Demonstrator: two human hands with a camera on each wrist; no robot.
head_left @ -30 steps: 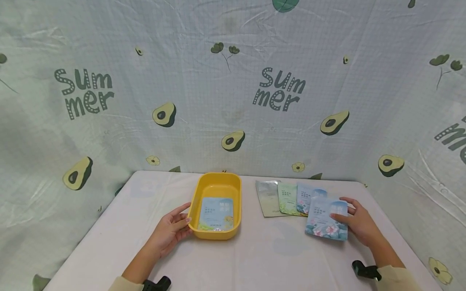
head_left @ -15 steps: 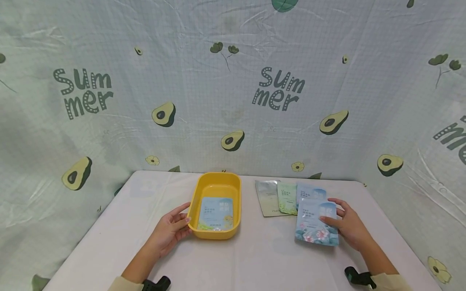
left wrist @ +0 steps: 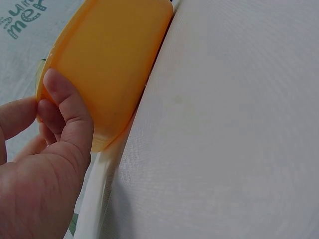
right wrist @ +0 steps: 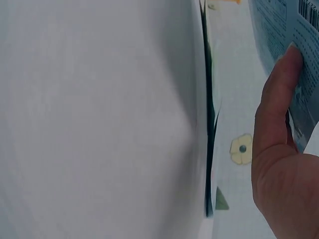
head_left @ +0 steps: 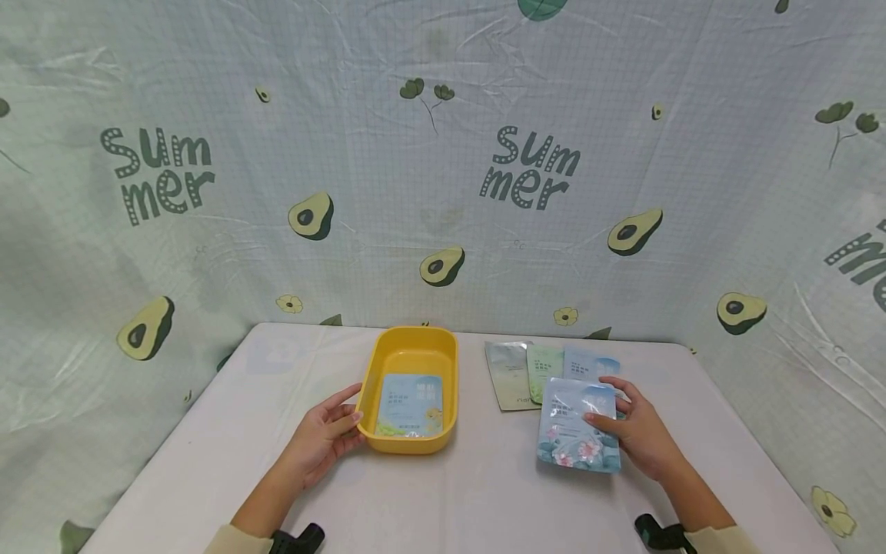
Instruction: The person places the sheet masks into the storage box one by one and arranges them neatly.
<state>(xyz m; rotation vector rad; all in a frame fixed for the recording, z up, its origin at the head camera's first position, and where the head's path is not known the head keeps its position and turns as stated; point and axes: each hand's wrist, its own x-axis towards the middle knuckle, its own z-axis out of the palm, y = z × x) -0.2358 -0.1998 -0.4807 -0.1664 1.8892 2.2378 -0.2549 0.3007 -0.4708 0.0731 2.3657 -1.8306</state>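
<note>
My left hand [head_left: 320, 440] pinches the near left rim of a yellow plastic tray [head_left: 453, 388] between thumb and fingers; the left wrist view shows the tray's outer wall [left wrist: 107, 64] beside the fingers. Flat inside the tray lies a light-blue packet [head_left: 408, 404] with a yellow-green print along its bottom. On the right, my right hand [head_left: 645, 437] holds a blue packet with pink flowers [head_left: 569, 435] by its right edge, thumb on the front. In the right wrist view a finger lies along the back of this packet [right wrist: 306, 79], near a barcode.
Behind the held packet, a silver-beige packet [head_left: 510, 381], a green packet [head_left: 543, 368] and another blue packet [head_left: 584, 363] lie overlapping on the white table [head_left: 484, 492]. An avocado-print cloth [head_left: 374, 200] hangs at the back and sides.
My right hand has carried the flowered packet leftward and slightly nearer, away from the right end of the other packets. The left hand and the tray have stayed in place.
</note>
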